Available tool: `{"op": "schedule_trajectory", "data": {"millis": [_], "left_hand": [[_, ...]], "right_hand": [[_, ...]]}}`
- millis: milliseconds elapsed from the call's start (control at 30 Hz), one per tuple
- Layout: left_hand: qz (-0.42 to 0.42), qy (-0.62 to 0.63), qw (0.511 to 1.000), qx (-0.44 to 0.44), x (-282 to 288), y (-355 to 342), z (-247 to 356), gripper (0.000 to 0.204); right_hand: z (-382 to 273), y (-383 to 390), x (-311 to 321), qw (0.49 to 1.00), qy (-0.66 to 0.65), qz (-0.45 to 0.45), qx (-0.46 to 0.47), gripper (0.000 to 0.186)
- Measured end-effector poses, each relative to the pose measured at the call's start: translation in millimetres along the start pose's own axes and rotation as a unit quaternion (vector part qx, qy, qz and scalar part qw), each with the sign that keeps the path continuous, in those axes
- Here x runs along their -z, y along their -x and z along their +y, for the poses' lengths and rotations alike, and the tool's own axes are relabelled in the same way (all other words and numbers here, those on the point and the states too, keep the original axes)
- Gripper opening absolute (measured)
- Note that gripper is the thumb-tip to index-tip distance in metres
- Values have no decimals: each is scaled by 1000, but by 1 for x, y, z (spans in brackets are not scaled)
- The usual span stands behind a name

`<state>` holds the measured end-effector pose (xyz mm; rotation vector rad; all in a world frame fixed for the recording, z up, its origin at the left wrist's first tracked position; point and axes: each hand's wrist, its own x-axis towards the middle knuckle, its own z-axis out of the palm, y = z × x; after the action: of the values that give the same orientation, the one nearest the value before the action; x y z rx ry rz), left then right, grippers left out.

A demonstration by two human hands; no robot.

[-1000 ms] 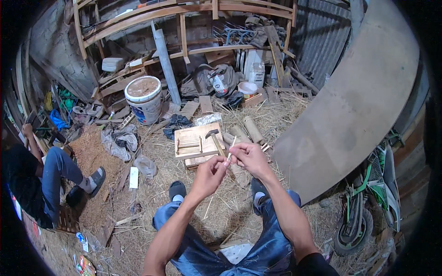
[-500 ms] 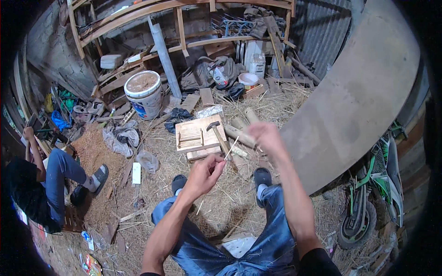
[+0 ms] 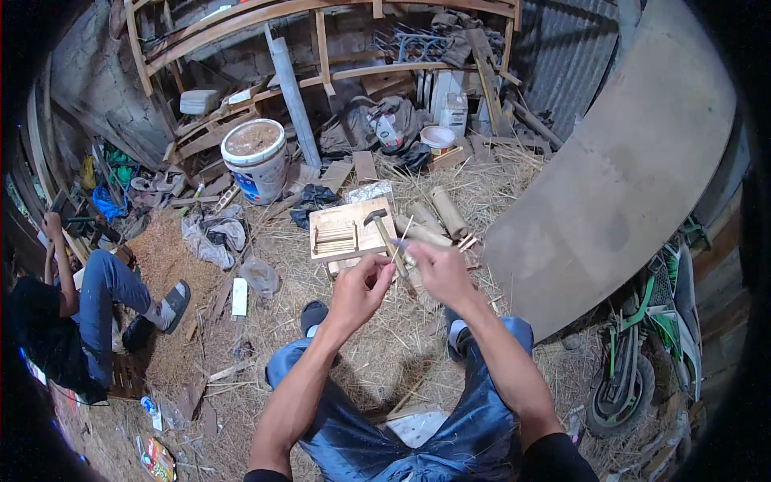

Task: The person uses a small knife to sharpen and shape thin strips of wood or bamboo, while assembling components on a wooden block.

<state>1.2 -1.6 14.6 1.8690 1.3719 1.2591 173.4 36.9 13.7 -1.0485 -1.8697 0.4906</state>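
From the head camera, the left hand and the right hand are close together above the knees. Both pinch a thin stick, probably to keep it steady. The stick is up in the air, just in front of a flat wooden board on the straw, where a hammer lies. A moment ago the right hand was reaching out toward the board; now it is back.

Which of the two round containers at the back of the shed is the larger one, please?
The white bucket on the left, filled with pale brownish material, is clearly larger; the small white bowl with a reddish rim sits farther right among the clutter.
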Motion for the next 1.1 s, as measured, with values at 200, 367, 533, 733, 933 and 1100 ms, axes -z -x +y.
{"op": "schedule_trajectory", "data": {"millis": [200, 367, 533, 733, 933, 1100], "left_hand": [[-25, 33, 999, 17, 0, 6, -4, 12], [-44, 58, 997, 28, 3, 5, 0, 13], [-44, 72, 996, 10, 1, 4, -1, 13], [-20, 98, 994, -37, -3, 5, -2, 13], [-57, 94, 994, 11, 1, 3, -1, 13], [-38, 102, 994, 2, -5, -7, -10, 11]], "right_hand": [[2, -9, 4, 1000, 0, -29, -6, 28], [2, 2, 0, 985, 64, -128, 91, 17], [6, -11, 10, 988, 64, -88, 113, 11], [11, -8, 9, 984, 89, -75, 133, 12], [4, 0, 3, 977, 97, -110, 157, 17], [18, -12, -3, 978, 94, -55, 177, 23]]}}
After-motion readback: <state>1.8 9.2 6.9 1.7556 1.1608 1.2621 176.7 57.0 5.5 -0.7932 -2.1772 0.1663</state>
